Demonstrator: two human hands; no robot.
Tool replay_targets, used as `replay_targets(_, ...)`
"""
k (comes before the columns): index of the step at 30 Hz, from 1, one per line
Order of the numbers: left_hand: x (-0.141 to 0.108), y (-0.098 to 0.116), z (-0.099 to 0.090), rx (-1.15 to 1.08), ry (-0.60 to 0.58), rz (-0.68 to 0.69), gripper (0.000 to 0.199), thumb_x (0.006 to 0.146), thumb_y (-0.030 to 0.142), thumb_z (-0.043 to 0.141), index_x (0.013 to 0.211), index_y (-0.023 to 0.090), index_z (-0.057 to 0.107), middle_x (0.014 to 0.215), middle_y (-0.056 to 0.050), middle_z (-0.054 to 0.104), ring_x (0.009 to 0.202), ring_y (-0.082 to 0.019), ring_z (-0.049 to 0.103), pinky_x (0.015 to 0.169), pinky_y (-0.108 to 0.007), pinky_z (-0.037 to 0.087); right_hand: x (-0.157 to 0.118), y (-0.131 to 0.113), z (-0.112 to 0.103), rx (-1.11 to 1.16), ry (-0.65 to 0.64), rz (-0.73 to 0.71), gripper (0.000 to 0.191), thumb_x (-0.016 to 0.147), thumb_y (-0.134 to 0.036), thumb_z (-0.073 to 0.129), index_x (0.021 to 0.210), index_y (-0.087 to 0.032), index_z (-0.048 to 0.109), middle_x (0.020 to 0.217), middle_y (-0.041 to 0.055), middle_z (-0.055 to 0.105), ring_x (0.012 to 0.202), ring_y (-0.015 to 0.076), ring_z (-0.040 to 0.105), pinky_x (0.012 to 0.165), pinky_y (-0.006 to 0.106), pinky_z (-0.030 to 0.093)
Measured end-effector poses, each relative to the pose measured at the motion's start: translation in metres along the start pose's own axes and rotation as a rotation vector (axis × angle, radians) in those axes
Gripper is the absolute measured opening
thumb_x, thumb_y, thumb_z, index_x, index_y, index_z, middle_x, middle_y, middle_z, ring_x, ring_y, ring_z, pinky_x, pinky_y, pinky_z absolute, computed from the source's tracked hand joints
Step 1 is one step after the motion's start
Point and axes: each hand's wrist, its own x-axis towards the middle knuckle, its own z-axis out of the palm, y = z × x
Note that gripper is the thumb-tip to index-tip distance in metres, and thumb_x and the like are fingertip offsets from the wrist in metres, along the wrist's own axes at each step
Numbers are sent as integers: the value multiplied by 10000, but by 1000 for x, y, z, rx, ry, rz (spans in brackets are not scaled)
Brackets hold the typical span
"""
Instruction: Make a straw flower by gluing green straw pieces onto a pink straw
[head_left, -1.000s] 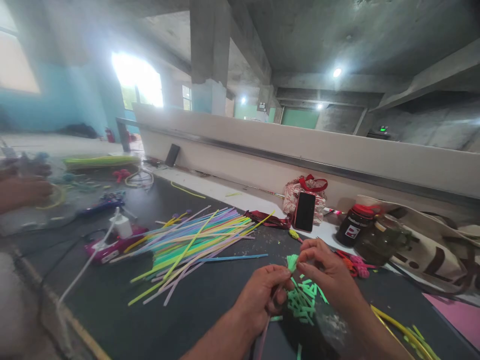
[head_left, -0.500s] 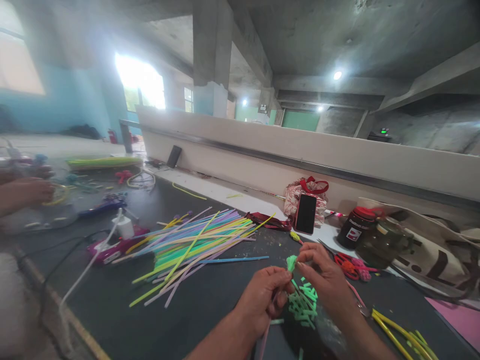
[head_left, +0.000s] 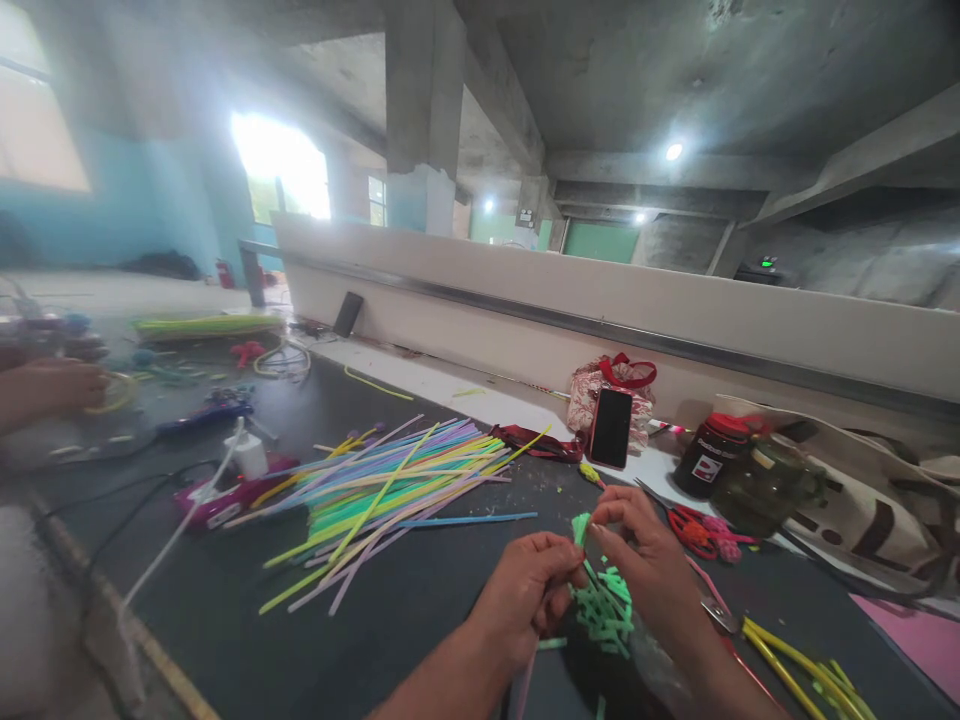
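My left hand point(head_left: 529, 597) is closed round a small tuft of green straw pieces point(head_left: 580, 530), and a pale pink straw point(head_left: 527, 680) runs down below its fingers. Thumb and fingertips of my right hand point(head_left: 645, 555) are pinched together at the tuft's right side; whatever they grip is too small to make out. Beneath both hands lies a heap of short cut green straw pieces point(head_left: 606, 620). Partly behind my right forearm are metal-jawed pliers or cutters point(head_left: 720, 614). Yellow straws point(head_left: 787, 665) lie further right.
Long coloured straws point(head_left: 405, 490) are spread left of my hands. Behind stand a phone point(head_left: 611, 428), a dark red-lidded bottle point(head_left: 709, 460) and a cloth bag point(head_left: 862, 500). Orange-handled scissors point(head_left: 690, 533) lie nearby. Leftward are a purple power strip point(head_left: 225, 500) and another person's hand point(head_left: 67, 385).
My right hand and forearm have shifted slightly left, so more of the metal-jawed tool and its red handle shows. My left hand keeps its hold on the tuft, nearly still.
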Motion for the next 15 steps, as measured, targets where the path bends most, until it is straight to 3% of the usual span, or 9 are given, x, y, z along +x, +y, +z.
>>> replay_targets(5, 0, 1, 0, 14, 7, 0, 205, 563, 294, 633, 592, 139, 503, 453, 56, 526, 263, -8, 313, 296, -169, 88, -3, -1, 3, 17, 64, -18, 66, 699, -251, 569, 684, -221, 626, 881, 36, 500, 829, 191, 488, 632, 275, 385)
replay_targets(10, 1, 5, -2, -12, 6, 6, 187, 591, 279, 619, 582, 128, 509, 477, 39, 533, 277, -2, 325, 290, -156, 85, -5, -5, -9, 143, 148, -19, 225, 763, -306, 501, 953, -261, 612, 1037, 34, 489, 973, 202, 454, 757, 283, 368)
replay_targets(13, -1, 9, -4, -64, -53, 11, 172, 620, 267, 603, 588, 116, 527, 498, 33, 533, 287, 5, 329, 287, -147, 75, -3, -4, -17, 238, 200, 98, 271, 773, -353, 482, 1018, -274, 569, 1062, 15, 526, 960, 197, 470, 743, 276, 371)
replay_targets(15, -3, 12, -5, -124, -89, -9, 132, 629, 237, 594, 628, 113, 549, 515, 34, 539, 291, 7, 334, 284, -136, 91, 0, -1, -17, 344, 134, 239, 299, 748, -379, 518, 1022, -268, 562, 1022, 12, 566, 855, 179, 511, 650, 255, 393)
